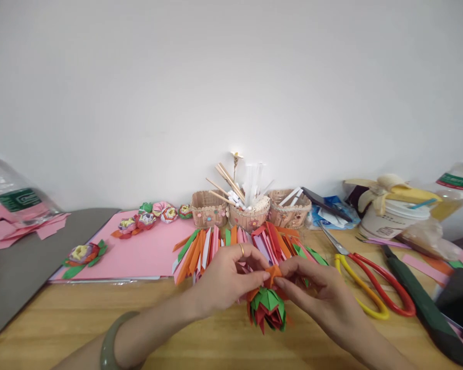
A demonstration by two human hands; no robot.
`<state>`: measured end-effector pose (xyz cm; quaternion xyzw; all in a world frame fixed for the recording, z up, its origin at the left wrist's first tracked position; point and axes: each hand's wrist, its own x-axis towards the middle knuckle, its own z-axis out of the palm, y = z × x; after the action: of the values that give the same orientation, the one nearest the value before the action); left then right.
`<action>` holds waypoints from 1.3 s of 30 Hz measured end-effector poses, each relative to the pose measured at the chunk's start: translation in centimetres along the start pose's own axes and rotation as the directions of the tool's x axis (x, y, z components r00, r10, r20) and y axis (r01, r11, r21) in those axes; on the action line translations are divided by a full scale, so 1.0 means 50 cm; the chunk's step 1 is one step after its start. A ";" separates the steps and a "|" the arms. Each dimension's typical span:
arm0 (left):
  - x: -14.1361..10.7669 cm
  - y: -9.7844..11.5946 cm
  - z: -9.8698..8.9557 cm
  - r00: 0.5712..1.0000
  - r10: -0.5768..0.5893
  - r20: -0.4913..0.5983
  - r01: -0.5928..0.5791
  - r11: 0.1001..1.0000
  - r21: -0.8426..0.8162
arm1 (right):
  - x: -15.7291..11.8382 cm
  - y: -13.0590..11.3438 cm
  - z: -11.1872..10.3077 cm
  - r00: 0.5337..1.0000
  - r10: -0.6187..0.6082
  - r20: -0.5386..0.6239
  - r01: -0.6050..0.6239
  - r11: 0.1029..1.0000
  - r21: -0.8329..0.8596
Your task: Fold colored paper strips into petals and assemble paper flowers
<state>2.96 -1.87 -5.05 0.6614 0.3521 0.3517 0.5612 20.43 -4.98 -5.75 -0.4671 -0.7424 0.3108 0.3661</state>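
Note:
A folded paper flower [268,307] in red, green and orange hangs between my two hands, just above the wooden table. My left hand [227,277] pinches its upper orange petal between thumb and forefinger; a gold ring is on one finger. On the other side of that petal, the thumb and forefinger of my right hand [316,285] are closed on the orange paper too. Behind the hands lies a fanned heap of folded paper strips [204,252] in orange, green, pink, white and red. My fingers hide part of the flower's orange top.
Woven baskets [210,209] with sticks and white tubes stand against the wall. Finished paper flowers [85,255] rest on and beside pink sheets [139,257]. At right lie scissors [381,288], a dark green tool [424,303], a banana [393,190] on a white tub and a phone [461,298].

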 end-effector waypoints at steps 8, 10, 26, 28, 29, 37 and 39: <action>0.002 -0.014 0.009 0.995 0.058 -0.087 -0.044 0.987 0.154 | -0.004 0.009 0.014 0.987 -0.135 -0.088 0.115 0.972 -0.203; 0.002 -0.015 0.010 0.995 0.027 -0.092 -0.013 0.989 0.150 | -0.006 0.015 0.017 0.971 -0.206 -0.123 0.165 0.946 -0.279; 0.002 -0.003 0.001 0.997 -0.062 -0.053 0.067 0.994 0.084 | 0.003 0.012 0.006 0.996 -0.083 -0.042 0.074 0.982 -0.176; 0.003 -0.002 -0.002 0.998 -0.061 -0.001 0.061 0.998 0.004 | 0.001 0.016 0.007 0.992 -0.101 -0.073 0.086 0.979 -0.182; 0.005 -0.001 -0.004 0.998 -0.065 0.017 0.066 0.996 -0.053 | 0.000 0.017 0.006 0.989 -0.117 -0.086 0.099 0.977 -0.187; 0.016 -0.009 -0.009 0.981 -0.173 0.082 0.186 0.965 -0.184 | 0.002 0.017 -0.002 0.936 -0.324 -0.137 0.281 0.923 -0.262; 0.015 -0.011 -0.004 0.988 -0.133 0.083 0.147 0.970 -0.194 | 0.004 0.016 -0.005 0.893 -0.420 -0.164 0.352 0.876 -0.329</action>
<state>3.12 -1.05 -5.51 0.5872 0.3411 0.3214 0.6600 20.94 -4.47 -6.24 -0.3898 -0.8110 0.0625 0.4319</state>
